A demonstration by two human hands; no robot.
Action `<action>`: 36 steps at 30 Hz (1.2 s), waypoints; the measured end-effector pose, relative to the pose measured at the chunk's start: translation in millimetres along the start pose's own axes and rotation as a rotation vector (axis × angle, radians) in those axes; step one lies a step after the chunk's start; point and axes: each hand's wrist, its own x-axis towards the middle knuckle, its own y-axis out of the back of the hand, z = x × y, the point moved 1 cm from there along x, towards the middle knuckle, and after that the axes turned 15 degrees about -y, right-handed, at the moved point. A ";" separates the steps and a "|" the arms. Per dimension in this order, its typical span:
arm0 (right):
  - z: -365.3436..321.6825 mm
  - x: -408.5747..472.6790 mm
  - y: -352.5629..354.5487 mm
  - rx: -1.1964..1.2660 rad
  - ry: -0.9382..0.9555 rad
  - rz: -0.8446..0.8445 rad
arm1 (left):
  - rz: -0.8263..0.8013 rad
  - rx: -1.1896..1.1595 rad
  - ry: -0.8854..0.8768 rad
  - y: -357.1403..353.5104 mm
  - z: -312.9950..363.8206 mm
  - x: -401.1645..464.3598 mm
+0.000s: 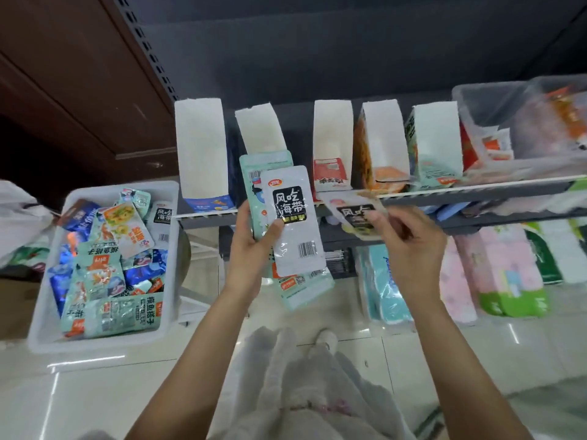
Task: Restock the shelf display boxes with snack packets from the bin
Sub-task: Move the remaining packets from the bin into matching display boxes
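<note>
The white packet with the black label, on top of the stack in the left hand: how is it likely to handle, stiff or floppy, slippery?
The white packet probably flexes a little but keeps its shape: it stands flat above the left hand, pinned only by a thumb. Its glossy film looks slippery, so it could slide off the teal packets beneath. It seems light, since one hand holds several.

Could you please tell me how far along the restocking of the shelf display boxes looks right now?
Early on, it seems. The display boxes on the shelf show only a few packets at their fronts. In hand: the left hand grips a stack topped by a white seaweed packet, and the right hand pinches another white packet near the shelf edge. Left: the white bin is still piled with packets.
</note>
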 end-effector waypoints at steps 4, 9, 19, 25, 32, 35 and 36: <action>1.2 43.0 9.5 0.239 -0.322 -0.018 | 0.094 0.006 -0.014 -6.5 8.8 5.0; -17.3 86.2 -17.5 0.416 -0.458 -0.195 | 0.224 -0.014 -0.043 5.9 18.9 20.7; -17.3 132.7 -118.4 -0.252 0.115 -0.363 | 0.323 -0.080 -0.068 47.3 25.1 66.7; 9.9 126.7 -126.7 -0.765 0.355 -0.503 | 0.317 -0.076 -0.053 53.4 23.8 83.9; -20.2 109.4 -113.3 -0.512 0.521 -0.474 | 0.267 -0.054 -0.040 45.1 17.7 92.3; -32.1 112.9 -120.0 -0.629 0.840 -0.513 | 0.228 -0.049 -0.044 37.0 15.5 91.8; -32.4 114.6 -122.5 -0.670 0.923 -0.537 | 0.208 -0.056 -0.043 34.5 15.5 91.1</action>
